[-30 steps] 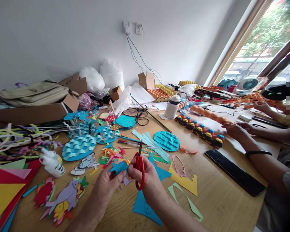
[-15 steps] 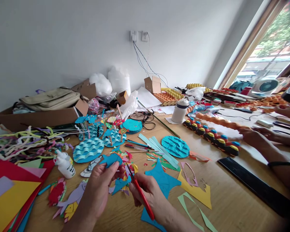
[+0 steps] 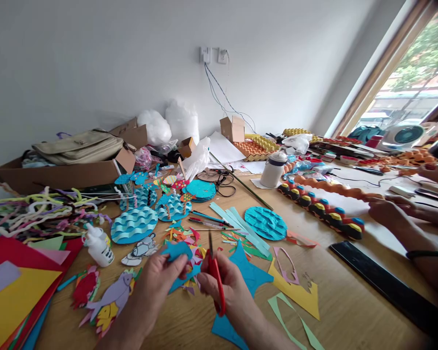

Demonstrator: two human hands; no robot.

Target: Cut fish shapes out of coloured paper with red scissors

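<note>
The left hand (image 3: 154,276) has its grip clamped on a blue paper piece (image 3: 176,250), pinched between thumb and fingers above the desk (image 3: 182,318). The right hand (image 3: 224,284) keeps to its own side, its grip wrapped round the red-handled scissors (image 3: 215,272), whose blades point up and away, clear of the piece. A narrow gap separates the two hands. Bare wood lies between the forearms and runs off the bottom of the view; another open stretch lies at the right, between the green paper outline (image 3: 275,304) and the long black object (image 3: 383,282).

Beyond the hands the room tightens. Colored scraps (image 3: 185,234) crowd the surface past the fingertips, and a pointed blue sheet (image 3: 248,273) lies just beside the right hand, with a yellow offcut (image 3: 302,290) farther right. On the left stand the glue bottles (image 3: 101,250), near the purple fish cutout (image 3: 118,293); stacked colored sheets (image 3: 25,291) fill the corner. Blue discs (image 3: 134,224) and a white bottle (image 3: 272,172) stand farther back. Another person's hand (image 3: 385,214) is well apart, beside the painted carton strip (image 3: 321,209).
</note>
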